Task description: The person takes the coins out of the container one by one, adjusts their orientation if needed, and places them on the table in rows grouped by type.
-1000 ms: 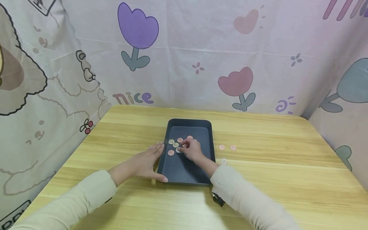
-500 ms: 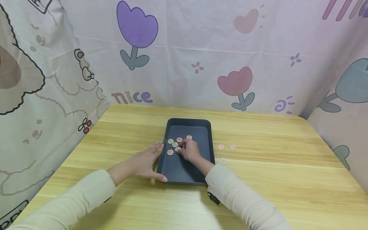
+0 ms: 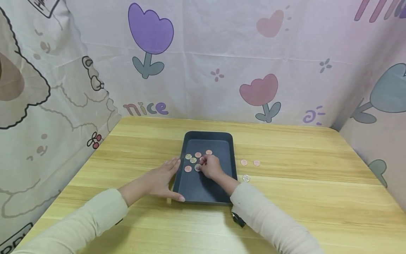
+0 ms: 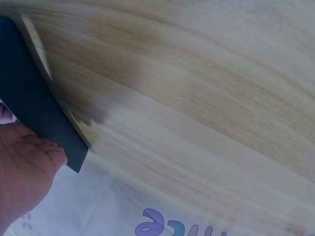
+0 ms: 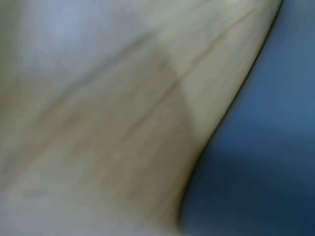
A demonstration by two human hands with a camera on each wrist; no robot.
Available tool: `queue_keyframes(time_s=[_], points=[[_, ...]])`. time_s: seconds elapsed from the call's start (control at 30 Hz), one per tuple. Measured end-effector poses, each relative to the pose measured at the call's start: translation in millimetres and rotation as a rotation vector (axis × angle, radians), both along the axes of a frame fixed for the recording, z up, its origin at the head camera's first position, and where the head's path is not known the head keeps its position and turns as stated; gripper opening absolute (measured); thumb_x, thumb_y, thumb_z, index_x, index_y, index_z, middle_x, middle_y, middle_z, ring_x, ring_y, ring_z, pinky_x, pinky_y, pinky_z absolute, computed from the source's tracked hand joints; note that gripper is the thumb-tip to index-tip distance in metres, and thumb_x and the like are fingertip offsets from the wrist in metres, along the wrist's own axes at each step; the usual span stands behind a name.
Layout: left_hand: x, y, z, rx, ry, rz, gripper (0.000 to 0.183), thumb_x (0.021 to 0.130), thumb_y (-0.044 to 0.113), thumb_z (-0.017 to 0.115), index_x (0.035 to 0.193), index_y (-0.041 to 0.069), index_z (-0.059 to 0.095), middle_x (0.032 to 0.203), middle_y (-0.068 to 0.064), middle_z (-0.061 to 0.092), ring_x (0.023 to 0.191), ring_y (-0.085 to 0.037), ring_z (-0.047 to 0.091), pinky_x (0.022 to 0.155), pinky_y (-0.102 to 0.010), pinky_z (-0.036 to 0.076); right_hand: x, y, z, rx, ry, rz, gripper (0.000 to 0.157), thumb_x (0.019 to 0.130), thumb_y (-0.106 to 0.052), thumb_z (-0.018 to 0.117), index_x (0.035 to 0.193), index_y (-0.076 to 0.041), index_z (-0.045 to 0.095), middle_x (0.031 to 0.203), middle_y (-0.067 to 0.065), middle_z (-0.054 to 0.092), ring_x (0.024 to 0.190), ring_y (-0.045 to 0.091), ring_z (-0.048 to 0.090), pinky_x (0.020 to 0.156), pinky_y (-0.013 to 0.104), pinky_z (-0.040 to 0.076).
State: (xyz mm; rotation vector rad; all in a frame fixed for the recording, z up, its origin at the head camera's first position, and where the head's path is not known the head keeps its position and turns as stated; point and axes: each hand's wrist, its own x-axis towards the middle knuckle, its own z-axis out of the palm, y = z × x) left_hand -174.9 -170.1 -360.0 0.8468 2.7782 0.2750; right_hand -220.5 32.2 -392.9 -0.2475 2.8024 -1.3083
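A dark grey tray point(image 3: 207, 190) lies on the wooden table with several coins inside. My left hand point(image 3: 160, 178) rests along its left side, fingers extended on the outer wall and thumb at the near corner; the left wrist view shows the fingers point(image 4: 44, 147) against the wall. Over the tray, my right hand point(image 3: 211, 167) has curled fingers and pinches a silver coin point(image 3: 197, 168) at its edge. A copper coin partly shows under the fingers. Near it lie gold coins point(image 3: 193, 160) and copper coins point(image 3: 188, 169). The right wrist view shows neither the fingers nor coins.
Right of the tray, two copper coins point(image 3: 243, 162) and a silver-looking coin point(image 3: 246, 178) lie on the table point(image 3: 301, 169). A printed cloth point(image 3: 203, 91) hangs behind the table and at both sides. A black object point(image 3: 238, 219) shows beneath the right sleeve.
The silver coin at my right fingertips has shifted slightly right and toward me, and the hand has moved slightly with it. My left hand stays against the tray.
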Motion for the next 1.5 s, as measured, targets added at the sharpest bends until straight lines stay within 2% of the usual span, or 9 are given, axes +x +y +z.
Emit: queue_keyframes(time_s=[0.2,0.47,0.7,0.97,1.13,1.27,1.5], points=[[0.5,1,0.6,0.002,0.005,0.003,0.124,0.063,0.077,0.061,0.146,-0.004,0.016,0.154,-0.022,0.013,0.142,-0.037,0.016,0.113,-0.047,0.026,4.7,6,3.0,-0.053,-0.014,-0.006,0.016,0.084,-0.009,0.066,0.07,-0.001,0.063,0.059,-0.001,0.052,0.053,0.008,0.045,0.05,0.017,0.037],[0.4,2,1.7,0.006,0.0,0.007,0.124,0.063,0.077,0.061,0.146,-0.004,0.017,0.154,-0.021,0.014,0.142,-0.036,0.016,0.114,-0.047,0.025,11.3,18,15.9,-0.193,-0.112,-0.03,0.015,0.084,-0.008,0.066,0.072,0.001,0.065,0.052,-0.005,0.047,0.044,0.006,0.043,0.044,0.019,0.036],[-0.1,2,1.7,0.002,0.002,0.01,0.125,0.063,0.077,0.061,0.146,-0.004,0.016,0.154,-0.021,0.013,0.143,-0.036,0.015,0.114,-0.047,0.025,11.6,34,26.1,-0.229,-0.134,-0.058,0.016,0.084,-0.011,0.065,0.071,0.0,0.065,0.051,-0.004,0.047,0.043,0.008,0.042,0.044,0.02,0.035],[0.7,2,-1.1,0.005,-0.003,0.015,0.125,0.062,0.078,0.061,0.146,-0.004,0.016,0.154,-0.021,0.012,0.142,-0.036,0.015,0.113,-0.047,0.026,12.5,53,32.0,-0.272,-0.179,-0.07,0.016,0.085,-0.011,0.063,0.079,0.003,0.065,0.052,-0.004,0.045,0.042,0.007,0.039,0.041,0.019,0.033],[0.9,2,-1.4,0.005,0.003,0.012,0.125,0.063,0.077,0.062,0.146,-0.004,0.017,0.154,-0.021,0.012,0.142,-0.037,0.015,0.113,-0.048,0.026,16.2,71,39.7,-0.298,-0.194,-0.062,0.017,0.087,-0.012,0.06,0.083,0.004,0.062,0.053,-0.004,0.044,0.043,0.007,0.037,0.041,0.018,0.031],[1.0,2,-1.3,0.003,0.003,0.015,0.125,0.063,0.077,0.062,0.146,-0.004,0.017,0.154,-0.021,0.012,0.142,-0.037,0.015,0.112,-0.049,0.027,18.4,87,44.3,-0.298,-0.208,-0.087,0.015,0.088,-0.012,0.058,0.084,0.003,0.06,0.055,-0.003,0.045,0.045,0.007,0.038,0.043,0.018,0.033],[0.9,2,-1.7,-0.004,0.0,0.018,0.125,0.062,0.077,0.061,0.146,-0.004,0.017,0.155,-0.02,0.012,0.142,-0.037,0.015,0.112,-0.049,0.028,22.2,116,41.8,-0.322,-0.224,-0.104,0.013,0.089,-0.01,0.057,0.083,0.002,0.056,0.056,-0.003,0.046,0.044,0.006,0.038,0.042,0.017,0.033]])
